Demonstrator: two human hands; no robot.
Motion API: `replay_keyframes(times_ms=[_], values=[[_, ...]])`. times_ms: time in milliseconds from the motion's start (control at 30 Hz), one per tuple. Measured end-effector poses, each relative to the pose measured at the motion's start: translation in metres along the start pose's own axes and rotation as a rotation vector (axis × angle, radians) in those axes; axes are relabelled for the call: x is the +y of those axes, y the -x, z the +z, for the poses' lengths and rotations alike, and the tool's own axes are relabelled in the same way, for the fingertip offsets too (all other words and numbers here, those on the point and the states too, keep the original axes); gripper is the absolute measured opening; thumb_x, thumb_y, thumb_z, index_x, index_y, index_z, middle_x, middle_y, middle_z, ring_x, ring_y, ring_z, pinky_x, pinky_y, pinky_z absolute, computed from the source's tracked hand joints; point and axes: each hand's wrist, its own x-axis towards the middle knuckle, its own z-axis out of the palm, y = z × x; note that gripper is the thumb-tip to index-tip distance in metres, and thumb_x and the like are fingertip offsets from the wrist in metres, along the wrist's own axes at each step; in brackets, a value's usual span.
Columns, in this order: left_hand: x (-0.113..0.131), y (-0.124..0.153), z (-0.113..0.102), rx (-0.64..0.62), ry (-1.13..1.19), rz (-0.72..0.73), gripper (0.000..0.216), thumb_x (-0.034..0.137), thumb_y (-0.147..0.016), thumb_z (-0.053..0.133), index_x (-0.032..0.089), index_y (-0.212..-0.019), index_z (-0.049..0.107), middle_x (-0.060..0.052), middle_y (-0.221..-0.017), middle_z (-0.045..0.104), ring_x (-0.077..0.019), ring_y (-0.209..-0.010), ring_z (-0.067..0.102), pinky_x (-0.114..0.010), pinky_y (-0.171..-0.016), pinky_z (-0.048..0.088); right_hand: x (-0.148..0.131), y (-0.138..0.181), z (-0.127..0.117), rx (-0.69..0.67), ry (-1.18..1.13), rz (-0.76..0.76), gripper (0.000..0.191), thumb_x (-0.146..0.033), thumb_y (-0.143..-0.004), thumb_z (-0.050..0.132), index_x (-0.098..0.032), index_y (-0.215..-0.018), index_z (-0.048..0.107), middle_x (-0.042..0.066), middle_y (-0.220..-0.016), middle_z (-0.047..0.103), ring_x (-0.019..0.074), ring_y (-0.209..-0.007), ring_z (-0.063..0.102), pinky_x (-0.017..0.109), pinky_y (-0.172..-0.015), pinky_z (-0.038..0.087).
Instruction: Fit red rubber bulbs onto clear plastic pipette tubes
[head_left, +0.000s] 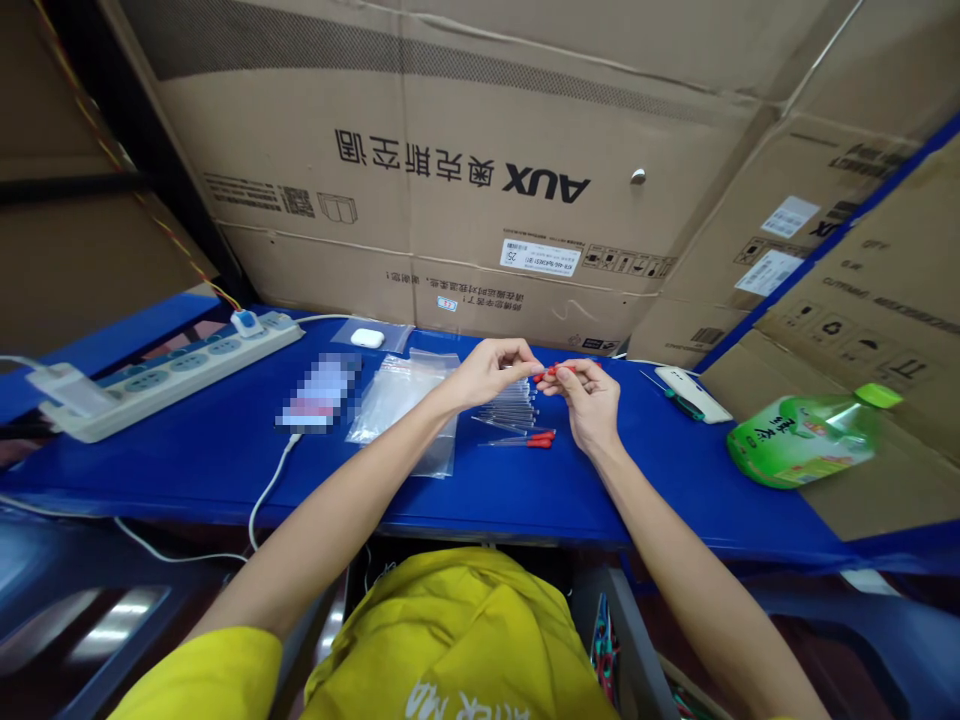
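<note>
My left hand [491, 368] and my right hand [589, 395] meet above the blue table [225, 450]. Both are pinched on a thin clear dropper with a red bulb [553, 371], held between their fingertips. Under the hands lies a row of several clear glass dropper tubes [514, 405]. Two more droppers with red bulbs [534, 439] lie just in front of that row. Clear plastic bags [397, 400] are spread under my left forearm.
A white power strip [172, 370] lies at the left, a phone [319, 392] on a white cable beside the bags, a white earbud case [367, 338] behind. A green bottle [806, 435] lies on its side at right, near a white device [694, 392]. Cardboard boxes [450, 150] wall the back.
</note>
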Motion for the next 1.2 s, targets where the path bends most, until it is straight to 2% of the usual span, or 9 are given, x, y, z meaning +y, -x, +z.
replay_keyframes(times_ms=[200,467,833,1000,1200], values=[[0.002,0.0,0.007,0.045,0.024,0.002,0.031,0.044,-0.088,0.073,0.014,-0.083,0.068,0.001,-0.067,0.057,-0.0093,-0.061,0.043,-0.025,-0.059,0.033,-0.001,0.002,0.006,0.081,-0.014,0.004,0.035,-0.053,-0.082,0.082,-0.022,-0.091,0.067,0.003,-0.079,0.077,0.02,-0.069,0.075,0.033,-0.066,0.063],[0.002,-0.001,0.012,0.073,0.013,0.028,0.033,0.045,-0.089,0.072,0.014,-0.081,0.067,0.001,-0.066,0.056,-0.0096,-0.06,0.043,-0.026,-0.06,0.034,0.002,0.004,0.01,0.139,0.037,-0.063,0.032,-0.052,-0.087,0.077,-0.022,-0.092,0.067,0.003,-0.077,0.075,0.0186,-0.066,0.073,0.032,-0.064,0.061],[0.0,0.0,0.01,0.052,-0.002,-0.006,0.028,0.04,-0.09,0.071,0.014,-0.082,0.067,0.001,-0.066,0.057,-0.0095,-0.06,0.044,-0.025,-0.06,0.035,-0.001,0.002,0.002,0.041,0.001,-0.029,0.026,-0.044,-0.083,0.083,-0.02,-0.09,0.074,0.005,-0.08,0.079,0.0208,-0.069,0.077,0.034,-0.067,0.064],[0.0,0.001,0.006,0.027,-0.063,0.027,0.028,0.04,-0.092,0.07,0.014,-0.082,0.068,0.0,-0.067,0.06,-0.0089,-0.059,0.045,-0.024,-0.059,0.034,-0.006,0.001,-0.003,0.011,0.085,-0.042,0.027,-0.045,-0.082,0.084,-0.021,-0.09,0.076,0.005,-0.081,0.08,0.0218,-0.069,0.077,0.036,-0.069,0.065],[-0.002,0.001,-0.005,0.11,-0.187,0.03,0.027,0.042,-0.087,0.076,0.014,-0.088,0.075,-0.004,-0.076,0.068,-0.0107,-0.063,0.051,-0.026,-0.06,0.036,-0.005,-0.004,-0.007,-0.065,0.102,-0.02,0.033,-0.045,-0.08,0.085,-0.022,-0.102,0.076,0.003,-0.084,0.08,0.0205,-0.076,0.078,0.034,-0.072,0.064]])
